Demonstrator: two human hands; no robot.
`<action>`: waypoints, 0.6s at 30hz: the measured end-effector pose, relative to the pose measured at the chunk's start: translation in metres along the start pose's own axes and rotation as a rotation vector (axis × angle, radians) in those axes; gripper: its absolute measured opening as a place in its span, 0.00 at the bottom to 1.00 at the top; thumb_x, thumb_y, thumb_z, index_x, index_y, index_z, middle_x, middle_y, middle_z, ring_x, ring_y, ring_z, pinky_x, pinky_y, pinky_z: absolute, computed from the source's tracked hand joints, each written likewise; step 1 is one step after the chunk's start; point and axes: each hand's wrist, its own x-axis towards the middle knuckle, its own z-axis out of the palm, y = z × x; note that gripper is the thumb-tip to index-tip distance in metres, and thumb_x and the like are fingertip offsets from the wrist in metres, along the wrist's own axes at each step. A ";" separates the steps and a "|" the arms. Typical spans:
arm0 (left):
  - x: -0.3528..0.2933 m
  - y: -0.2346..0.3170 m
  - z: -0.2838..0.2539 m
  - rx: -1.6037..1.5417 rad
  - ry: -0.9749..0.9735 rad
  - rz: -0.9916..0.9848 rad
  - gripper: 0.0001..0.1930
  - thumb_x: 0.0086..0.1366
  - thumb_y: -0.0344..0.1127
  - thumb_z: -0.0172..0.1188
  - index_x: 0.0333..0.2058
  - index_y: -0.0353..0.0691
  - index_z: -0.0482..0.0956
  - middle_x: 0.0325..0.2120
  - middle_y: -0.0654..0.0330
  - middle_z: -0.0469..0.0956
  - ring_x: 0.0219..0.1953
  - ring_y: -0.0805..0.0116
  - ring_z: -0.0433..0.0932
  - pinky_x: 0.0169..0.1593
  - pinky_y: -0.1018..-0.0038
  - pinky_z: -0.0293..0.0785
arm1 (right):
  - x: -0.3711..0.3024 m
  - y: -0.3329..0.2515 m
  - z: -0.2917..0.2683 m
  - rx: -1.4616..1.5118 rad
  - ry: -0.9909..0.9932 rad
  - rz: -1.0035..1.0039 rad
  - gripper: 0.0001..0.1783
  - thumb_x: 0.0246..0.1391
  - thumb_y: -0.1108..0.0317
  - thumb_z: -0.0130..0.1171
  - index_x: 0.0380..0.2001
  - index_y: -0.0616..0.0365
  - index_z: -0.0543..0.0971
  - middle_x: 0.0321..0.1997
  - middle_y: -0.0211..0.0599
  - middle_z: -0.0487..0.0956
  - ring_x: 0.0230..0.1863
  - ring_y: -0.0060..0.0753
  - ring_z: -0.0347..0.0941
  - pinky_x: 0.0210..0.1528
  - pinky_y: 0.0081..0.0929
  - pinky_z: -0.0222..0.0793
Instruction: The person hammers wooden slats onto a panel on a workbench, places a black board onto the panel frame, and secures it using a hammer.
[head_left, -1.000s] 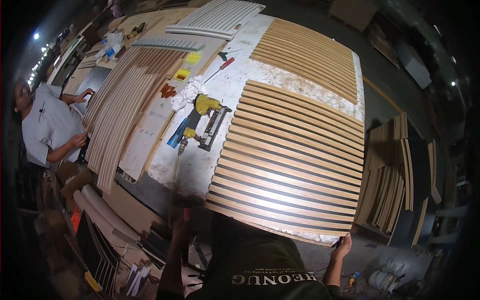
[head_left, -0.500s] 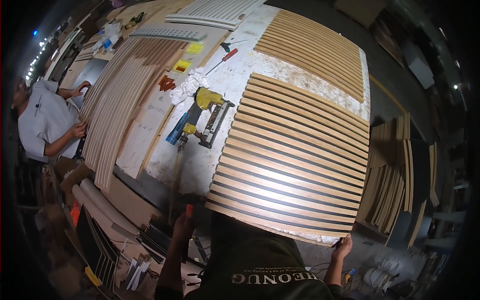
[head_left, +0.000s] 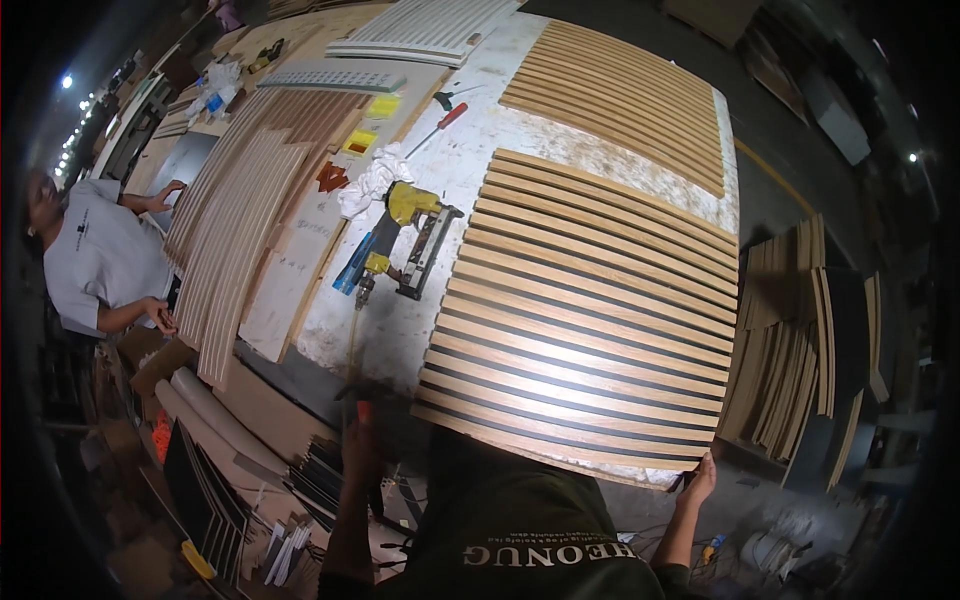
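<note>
A slatted wood panel (head_left: 585, 300), light strips over a dark backing, lies on a worn white worktable (head_left: 320, 335) in front of me. My right hand (head_left: 700, 481) is at its near right corner, fingers closed about the edge; the fingertips are partly hidden. My left hand (head_left: 362, 450), in shadow off the table's near edge, is closed round a tool with a red end (head_left: 364, 409); its kind cannot be made out. Left of the panel lies a yellow and black nail gun (head_left: 408, 235) with its air hose. A red-handled screwdriver (head_left: 440, 127) rests farther back.
A second slatted panel (head_left: 620, 105) lies at the table's far side. Crumpled white cloth (head_left: 375, 183) sits beside the nail gun. At left a co-worker (head_left: 100, 255) stands by pale grooved boards (head_left: 240, 240). Stacked panels (head_left: 775, 365) lean at right; rolls (head_left: 215, 410) and offcuts lie lower left.
My right hand has shifted slightly up the panel's corner. My left hand has moved a little left with the tool. The co-worker's nearer hand has moved down along the grooved boards.
</note>
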 end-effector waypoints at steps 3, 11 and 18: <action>0.008 -0.007 0.000 0.076 0.017 0.120 0.16 0.63 0.47 0.46 0.26 0.39 0.70 0.14 0.67 0.63 0.18 0.77 0.64 0.22 0.75 0.61 | 0.008 0.003 -0.006 -0.084 -0.019 0.036 0.15 0.53 0.63 0.53 0.38 0.65 0.74 0.28 0.30 0.75 0.26 0.19 0.69 0.28 0.17 0.63; 0.015 -0.012 -0.010 0.308 -0.203 0.255 0.17 0.63 0.45 0.47 0.30 0.34 0.72 0.16 0.62 0.68 0.21 0.74 0.66 0.26 0.73 0.63 | 0.009 0.003 -0.004 -0.057 -0.003 0.015 0.10 0.53 0.65 0.54 0.30 0.62 0.76 0.16 0.19 0.66 0.17 0.12 0.56 0.20 0.14 0.50; 0.005 0.007 0.001 0.394 -0.123 0.368 0.16 0.63 0.44 0.46 0.28 0.36 0.72 0.18 0.67 0.67 0.20 0.79 0.64 0.24 0.78 0.60 | 0.006 0.001 -0.004 -0.055 -0.050 0.000 0.08 0.52 0.66 0.54 0.27 0.60 0.75 0.15 0.18 0.64 0.17 0.12 0.54 0.19 0.14 0.49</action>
